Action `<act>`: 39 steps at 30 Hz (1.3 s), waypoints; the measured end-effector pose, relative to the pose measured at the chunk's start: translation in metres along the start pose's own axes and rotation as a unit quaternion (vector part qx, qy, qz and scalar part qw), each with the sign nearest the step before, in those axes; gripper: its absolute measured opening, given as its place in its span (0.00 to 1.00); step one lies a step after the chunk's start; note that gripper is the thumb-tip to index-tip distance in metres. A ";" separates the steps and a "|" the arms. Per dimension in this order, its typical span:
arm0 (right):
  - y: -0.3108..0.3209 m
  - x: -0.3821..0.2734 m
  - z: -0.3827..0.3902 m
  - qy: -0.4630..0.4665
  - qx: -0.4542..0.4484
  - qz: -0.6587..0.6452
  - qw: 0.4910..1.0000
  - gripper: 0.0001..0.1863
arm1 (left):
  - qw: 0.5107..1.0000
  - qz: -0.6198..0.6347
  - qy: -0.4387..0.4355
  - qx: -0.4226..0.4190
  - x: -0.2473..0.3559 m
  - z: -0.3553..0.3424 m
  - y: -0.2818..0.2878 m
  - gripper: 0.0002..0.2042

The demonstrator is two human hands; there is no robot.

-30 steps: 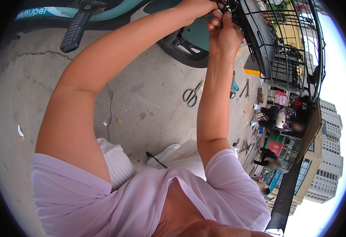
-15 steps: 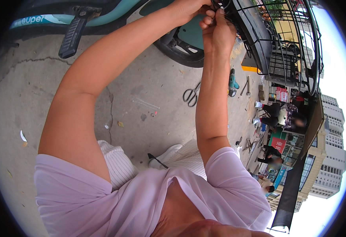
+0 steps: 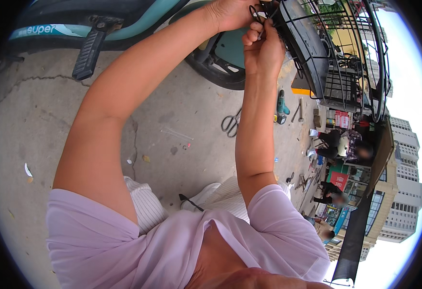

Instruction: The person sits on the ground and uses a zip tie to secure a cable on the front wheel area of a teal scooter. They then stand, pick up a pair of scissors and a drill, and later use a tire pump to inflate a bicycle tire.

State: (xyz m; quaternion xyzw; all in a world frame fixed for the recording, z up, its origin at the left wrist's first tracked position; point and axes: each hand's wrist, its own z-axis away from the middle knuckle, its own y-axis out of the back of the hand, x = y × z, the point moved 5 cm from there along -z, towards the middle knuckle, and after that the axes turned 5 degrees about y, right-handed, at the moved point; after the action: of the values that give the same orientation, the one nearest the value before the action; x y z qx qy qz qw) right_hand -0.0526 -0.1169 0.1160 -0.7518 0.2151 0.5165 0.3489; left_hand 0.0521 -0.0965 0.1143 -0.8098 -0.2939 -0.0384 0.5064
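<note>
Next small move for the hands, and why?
Probably steady the black wire with the left hand before the right hand adjusts it: the wire bends in an open loop, and both hands meet there, beside the black basket.

thin black cable (image 3: 254, 14), bent into a small loop, just left of the black wire basket (image 3: 340, 86), basket open-barred, with a solid dark panel (image 3: 312, 47) on the side nearest the cable

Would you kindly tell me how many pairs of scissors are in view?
1: the scissors lie on the concrete ground, just left of the right forearm, which may hide their tips; others could be hidden.
</note>
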 end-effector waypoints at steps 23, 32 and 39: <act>0.006 0.004 -0.002 -0.026 -0.035 -0.061 0.997 0.10 | 0.949 -0.291 -0.057 0.107 0.003 -0.028 0.043 0.17; 0.021 0.017 -0.013 -0.037 -0.120 -0.148 0.981 0.12 | 0.925 -0.352 0.139 0.025 0.018 -0.008 0.026 0.11; 0.012 0.016 -0.011 -0.032 -0.132 -0.160 0.978 0.11 | 0.829 -0.558 0.024 -0.042 0.023 -0.018 0.023 0.17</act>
State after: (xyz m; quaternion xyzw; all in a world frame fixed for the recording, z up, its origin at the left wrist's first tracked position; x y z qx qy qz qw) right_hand -0.0477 -0.1329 0.0995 -0.7990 0.0103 0.5017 0.3314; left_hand 0.0868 -0.1089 0.1128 -0.5273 -0.6813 -0.3462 0.3715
